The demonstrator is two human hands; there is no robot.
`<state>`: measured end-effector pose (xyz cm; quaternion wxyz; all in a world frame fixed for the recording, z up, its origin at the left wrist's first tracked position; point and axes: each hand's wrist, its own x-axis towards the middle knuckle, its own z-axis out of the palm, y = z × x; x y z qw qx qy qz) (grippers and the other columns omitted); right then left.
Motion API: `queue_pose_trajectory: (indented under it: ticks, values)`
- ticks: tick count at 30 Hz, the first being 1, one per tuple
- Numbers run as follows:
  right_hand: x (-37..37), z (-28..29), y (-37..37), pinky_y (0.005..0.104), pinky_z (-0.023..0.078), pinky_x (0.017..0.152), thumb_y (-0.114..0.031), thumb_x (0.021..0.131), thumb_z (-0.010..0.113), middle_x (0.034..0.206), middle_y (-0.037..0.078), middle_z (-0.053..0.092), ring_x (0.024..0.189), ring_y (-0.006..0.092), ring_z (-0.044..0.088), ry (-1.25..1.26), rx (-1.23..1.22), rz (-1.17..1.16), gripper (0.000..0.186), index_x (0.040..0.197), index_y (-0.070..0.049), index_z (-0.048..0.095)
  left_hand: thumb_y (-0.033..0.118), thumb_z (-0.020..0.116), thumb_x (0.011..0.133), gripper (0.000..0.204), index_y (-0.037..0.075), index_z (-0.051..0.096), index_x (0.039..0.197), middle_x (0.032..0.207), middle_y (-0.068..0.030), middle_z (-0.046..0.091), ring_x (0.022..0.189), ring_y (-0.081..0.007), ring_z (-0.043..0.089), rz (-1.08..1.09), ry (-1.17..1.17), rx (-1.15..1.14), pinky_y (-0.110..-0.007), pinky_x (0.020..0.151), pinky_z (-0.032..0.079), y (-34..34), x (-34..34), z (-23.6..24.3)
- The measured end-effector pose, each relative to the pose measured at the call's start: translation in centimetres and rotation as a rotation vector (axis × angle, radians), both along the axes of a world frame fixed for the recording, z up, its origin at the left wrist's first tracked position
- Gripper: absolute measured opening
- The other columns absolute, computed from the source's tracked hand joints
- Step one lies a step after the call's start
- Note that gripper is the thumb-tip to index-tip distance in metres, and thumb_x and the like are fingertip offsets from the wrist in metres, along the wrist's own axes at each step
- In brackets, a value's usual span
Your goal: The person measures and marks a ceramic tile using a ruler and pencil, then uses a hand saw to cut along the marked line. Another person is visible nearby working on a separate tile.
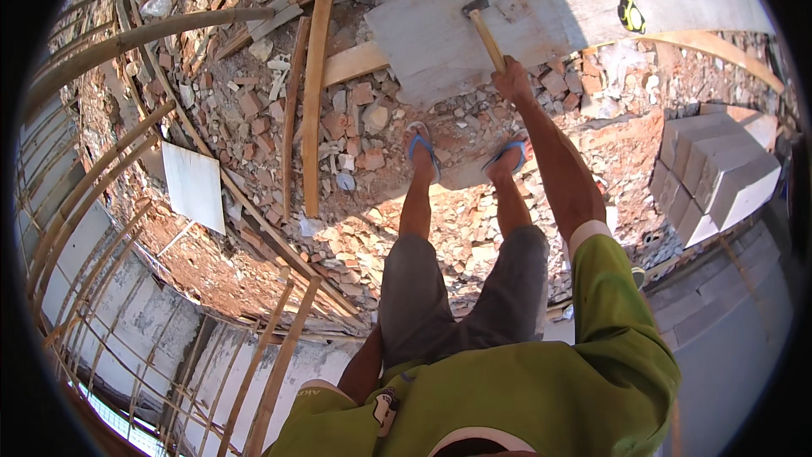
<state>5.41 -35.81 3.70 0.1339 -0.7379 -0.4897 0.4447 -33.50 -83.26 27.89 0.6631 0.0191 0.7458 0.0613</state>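
The left hand is hidden behind the body, so its state cannot be told. A hammer (pixel 484 30) is gripped tight by the right hand (pixel 512 80), its head resting just ahead on a grey board (pixel 440 42). Toes in sandals (pixel 423 151) below the hand could be struck if the hammer slips.

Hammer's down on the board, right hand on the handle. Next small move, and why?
Probably lift the hammer back off the grey board for another stroke: its head rests on the board's face, the right hand grips the handle's end at full reach, and both feet stand on rubble just short of the board. The left hand is hidden.
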Motion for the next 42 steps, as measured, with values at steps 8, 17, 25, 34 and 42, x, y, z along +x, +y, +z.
queue_pose_trajectory:
  ticks: [8,17,25,34,42]
  values:
    - [0.5,3.5,-17.3,0.0501,0.049,0.089,-0.019,0.077,0.062,0.102,0.032,0.064,0.102,0.047,0.06,-0.273,-0.244,-0.039,0.042,0.11,0.007,0.058,0.021,0.057,0.09,0.026,-0.001,0.067,0.101,0.09,-0.01,0.07,0.083,-0.0181,0.065,0.205,-0.043,0.119,-0.034,0.072,0.051,2.6,-4.5,-2.9]
    - [-7.6,13.5,-26.1,0.0481,0.05,0.087,-0.023,0.086,0.056,0.105,0.032,0.064,0.1,0.0464,0.062,-0.06,-0.435,0.129,0.039,0.108,0.008,0.063,0.02,0.055,0.091,0.027,-0.001,0.067,0.103,0.091,-0.0104,0.07,0.084,-0.0179,0.065,0.012,0.151,0.308,-0.034,0.073,0.051,3.6,-6.4,-3.3]
    - [-9.3,14.8,-27.4,0.0457,0.049,0.09,-0.023,0.087,0.055,0.103,0.03,0.066,0.104,0.0435,0.062,-0.045,-0.434,0.17,0.039,0.112,0.006,0.064,0.018,0.048,0.096,0.032,-0.004,0.062,0.116,0.099,-0.013,0.068,0.089,-0.0206,0.065,0.422,0.012,0.278,-0.034,0.079,0.051,2.2,-9.7,-6.2]
    - [-8.5,15.3,-25.5,0.0455,0.05,0.074,-0.016,0.084,0.057,0.086,0.028,0.066,0.084,0.0409,0.066,-0.117,-0.32,0.111,0.032,0.103,0.008,0.062,0.013,0.051,0.095,0.042,-0.004,0.05,0.134,0.124,-0.0191,0.061,0.106,-0.0239,0.064,-0.165,0.602,0.557,-0.033,0.085,0.051,21.9,-18.1,-8.9]
    - [-17.2,11.4,-15.4,0.0444,0.049,0.09,-0.015,0.088,0.056,0.115,0.028,0.06,0.104,0.04,0.061,-0.215,-0.053,-0.008,0.045,0.126,0.007,0.054,0.016,0.059,0.092,0.06,-0.004,0.038,0.144,0.142,-0.0237,0.047,0.123,-0.0294,0.056,-0.291,0.225,0.89,-0.039,0.099,0.047,45.5,-14.7,-23.6]
